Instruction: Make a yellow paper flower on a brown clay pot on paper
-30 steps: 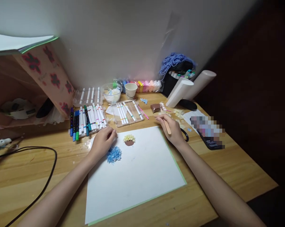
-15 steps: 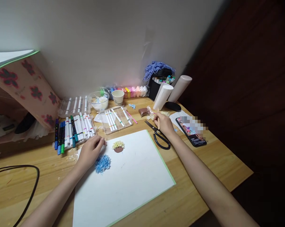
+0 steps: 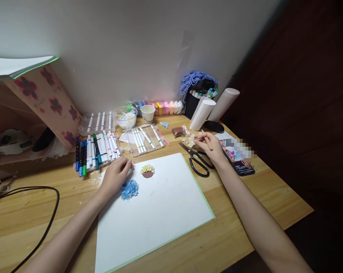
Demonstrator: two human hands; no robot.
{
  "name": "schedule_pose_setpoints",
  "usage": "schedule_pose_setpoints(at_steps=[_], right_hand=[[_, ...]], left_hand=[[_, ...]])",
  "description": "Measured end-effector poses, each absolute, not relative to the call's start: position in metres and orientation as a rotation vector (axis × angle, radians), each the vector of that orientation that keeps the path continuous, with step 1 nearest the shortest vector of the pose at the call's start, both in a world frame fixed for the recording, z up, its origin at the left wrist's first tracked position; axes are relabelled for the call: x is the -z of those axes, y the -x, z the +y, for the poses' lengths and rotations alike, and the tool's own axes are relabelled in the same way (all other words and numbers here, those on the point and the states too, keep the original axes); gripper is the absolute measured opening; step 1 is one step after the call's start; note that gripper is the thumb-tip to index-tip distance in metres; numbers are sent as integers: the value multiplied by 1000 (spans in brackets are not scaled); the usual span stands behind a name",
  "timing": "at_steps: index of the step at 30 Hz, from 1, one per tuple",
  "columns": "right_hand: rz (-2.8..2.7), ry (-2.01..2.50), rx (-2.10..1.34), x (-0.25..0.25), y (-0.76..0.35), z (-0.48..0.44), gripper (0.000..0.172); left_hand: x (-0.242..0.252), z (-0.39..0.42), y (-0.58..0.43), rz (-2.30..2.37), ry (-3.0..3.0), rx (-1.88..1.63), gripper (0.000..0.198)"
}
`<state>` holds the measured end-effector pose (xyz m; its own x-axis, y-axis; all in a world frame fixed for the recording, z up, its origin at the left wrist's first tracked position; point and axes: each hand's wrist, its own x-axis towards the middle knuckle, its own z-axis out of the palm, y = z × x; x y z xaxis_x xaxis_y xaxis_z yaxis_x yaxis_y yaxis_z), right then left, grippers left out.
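My left hand [image 3: 118,172] rests on the top left edge of a white sheet of paper [image 3: 160,212], its fingers curled in. Beside it on the sheet lies a clump of blue shreds [image 3: 129,189]. Pale yellow bits sit over a brown half-round shape [image 3: 148,174] on the same sheet. My right hand [image 3: 212,148] is closed around a slim wooden stick [image 3: 209,143], past the paper's right edge. Its fingertips reach the pale scraps [image 3: 191,141]; whether they pinch one cannot be seen. Black-handled scissors [image 3: 198,163] lie just left of this hand.
Several markers [image 3: 103,148] and a marker case [image 3: 145,141] lie at the back left. Behind them stand a clear bowl [image 3: 126,118] and a paper cup [image 3: 148,113]. A phone [image 3: 241,161] lies right of my right hand. A black cable [image 3: 56,204] curves at left.
My right hand has moved right with the wooden stick, which now leans differently, and its fingertips are at the pale scraps. My left hand stays on the paper. The whole view has shifted slightly.
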<state>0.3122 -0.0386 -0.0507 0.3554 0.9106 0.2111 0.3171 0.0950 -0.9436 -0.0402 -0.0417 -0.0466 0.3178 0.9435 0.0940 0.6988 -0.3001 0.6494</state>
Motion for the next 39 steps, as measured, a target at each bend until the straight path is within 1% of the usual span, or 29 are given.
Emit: schedule_pose_setpoints(at_steps=[5, 9, 13, 17, 25, 31, 34, 39], right_hand=[[-1227, 1430, -601, 55, -314, -37, 24], [-1330, 1584, -393, 56, -314, -37, 21], [-1406, 1672, -222, 56, -314, -39, 15], [-1482, 1690, -235, 54, -317, -40, 5], [-1780, 1633, -435, 46, -330, -46, 12], [-1876, 1704, -346, 51, -329, -46, 13], [-1815, 1738, -276, 49, -329, -46, 14], [-1643, 1769, -254, 44, -330, -45, 21]], left_hand=[[47, -41, 41, 1445, -2102, -640, 36], [49, -41, 41, 1446, -2085, -639, 36], [49, -41, 42, 1439, -2080, -639, 35], [50, -40, 42, 1437, -2086, -638, 34], [50, -41, 42, 1445, -2090, -626, 34], [48, -41, 41, 1445, -2094, -630, 34], [47, -41, 40, 1440, -2094, -630, 34], [48, -41, 40, 1444, -2107, -629, 33]])
